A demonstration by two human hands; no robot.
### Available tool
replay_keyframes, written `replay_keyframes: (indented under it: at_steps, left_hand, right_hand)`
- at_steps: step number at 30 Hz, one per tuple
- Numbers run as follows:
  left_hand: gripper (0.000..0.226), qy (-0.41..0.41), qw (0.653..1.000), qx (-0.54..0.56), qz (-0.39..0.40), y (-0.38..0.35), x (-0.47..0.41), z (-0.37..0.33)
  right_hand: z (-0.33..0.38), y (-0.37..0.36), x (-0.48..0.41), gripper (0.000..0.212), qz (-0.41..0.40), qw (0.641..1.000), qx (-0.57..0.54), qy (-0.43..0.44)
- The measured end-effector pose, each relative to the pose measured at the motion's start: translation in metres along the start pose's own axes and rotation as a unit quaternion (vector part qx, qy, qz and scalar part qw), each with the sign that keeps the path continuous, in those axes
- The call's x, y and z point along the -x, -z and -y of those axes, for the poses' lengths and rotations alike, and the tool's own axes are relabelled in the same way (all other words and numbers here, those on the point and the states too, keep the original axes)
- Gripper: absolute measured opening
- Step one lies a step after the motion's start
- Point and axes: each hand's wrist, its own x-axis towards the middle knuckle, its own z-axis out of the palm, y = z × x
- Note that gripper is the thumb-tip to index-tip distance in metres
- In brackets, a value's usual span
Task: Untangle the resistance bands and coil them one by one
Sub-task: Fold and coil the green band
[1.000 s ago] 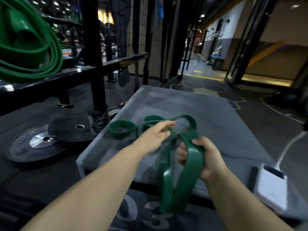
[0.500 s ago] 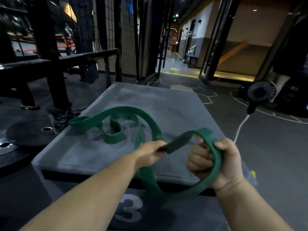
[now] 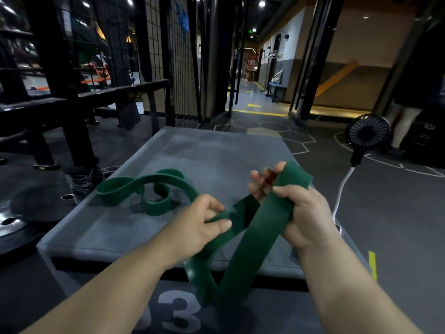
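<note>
Green rubber band [image 3: 252,237], flat and wide. Only one band was in view. Step in hand was judged to be the start of a coil, with the first turn laid round the right hand [image 3: 301,213].

Right hand: the strap passed over the half-curled, slightly spread fingers [image 3: 258,179] near their tips, and the thumb was clamped down on it at the near side. A wrap-and-pinch hold, not a fist.

Left hand [image 3: 195,225]: thumb and forefinger pinched the strap flat, just beside the right hand. The other fingers were loosely curled beneath it.

Position of band: a short span ran between the two hands. Below them two runs dropped in a V over the front edge of the grey padded box [image 3: 216,150] and hung against its face. Beyond the left hand the rest lay slack on the pad top in an S with one small closed loop, touching nothing else. Whether that loop was a true twist or only a fold could not be told.

Notes for doing the step well (judgement):
- Feed the strap flat through the left pinch so each turn stacks face to face.
- Hold the right thumb down until the next turn covers the first, or the rubber would likely spring off.
- Shake out the small loop on the pad before it reaches the hands.
- Lift the hanging V clear of the box edge so it does not drag.
</note>
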Motion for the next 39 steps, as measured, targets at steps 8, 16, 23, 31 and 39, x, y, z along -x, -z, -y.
replay_keyframes:
  at_steps: [8, 16, 23, 31, 39]
  left_hand:
    - [0.054, 0.018, 0.965, 0.230, 0.122, 0.020, 0.011, -0.002]
    - [0.033, -0.030, 0.990, 0.110, -0.083, 0.033, -0.015, 0.007]
    - [0.044, -0.036, 0.996, 0.085, 0.009, 0.019, -0.020, 0.029]
    - [0.025, -0.076, 0.995, -0.051, -0.039, 0.042, -0.017, 0.029]
    - [0.024, -0.167, 0.968, 0.164, 0.096, 0.057, 0.017, -0.014]
  right_hand:
    - [-0.041, -0.005, -0.006, 0.020, 0.087, 0.957, 0.270, -0.065]
    - [-0.051, -0.010, -0.004, 0.018, 0.165, 0.919, 0.344, -0.097]
    - [-0.050, -0.018, -0.007, 0.041, 0.058, 0.963, 0.262, 0.002]
    - [-0.022, -0.007, -0.008, 0.087, 0.008, 0.975, 0.221, 0.028]
    - [-0.031, 0.014, -0.003, 0.072, 0.121, 0.882, 0.422, -0.172]
